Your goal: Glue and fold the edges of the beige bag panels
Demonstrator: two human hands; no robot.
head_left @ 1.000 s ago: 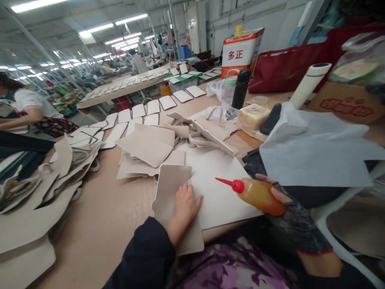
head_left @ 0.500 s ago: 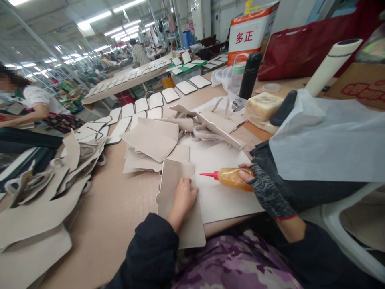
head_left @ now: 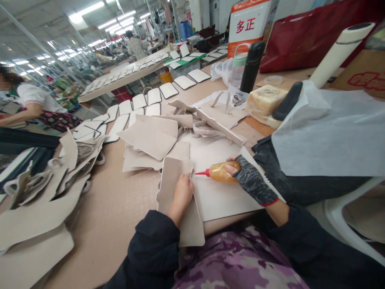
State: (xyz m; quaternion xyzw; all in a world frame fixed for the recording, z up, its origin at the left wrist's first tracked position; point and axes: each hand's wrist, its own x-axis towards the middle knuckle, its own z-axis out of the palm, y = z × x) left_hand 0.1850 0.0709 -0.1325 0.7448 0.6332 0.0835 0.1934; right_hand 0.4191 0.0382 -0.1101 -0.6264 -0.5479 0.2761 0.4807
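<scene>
My left hand [head_left: 181, 192] presses flat on a beige leather panel [head_left: 171, 182] lying at the table's near edge, fingers at its right border. My right hand [head_left: 247, 176], in a dark fingerless glove, grips an amber squeeze bottle [head_left: 221, 171] with a red nozzle that points left, its tip close to the panel's right edge by my left fingers. Under both lies a white board [head_left: 222, 196]. More beige panels [head_left: 150, 138] are piled just beyond.
A heap of beige pieces with handles [head_left: 45, 188] lies at the left. Black-edged panels [head_left: 147, 102] run in rows toward the back. A black flask [head_left: 252, 66], an orange-white can [head_left: 248, 28], a sponge block [head_left: 263, 100] and white tissue sheet [head_left: 331, 132] crowd the right. Another person [head_left: 24, 102] works far left.
My right hand has carried the bottle left and forward, so the nozzle now reaches the panel's edge. My left hand has slid slightly up the panel.
</scene>
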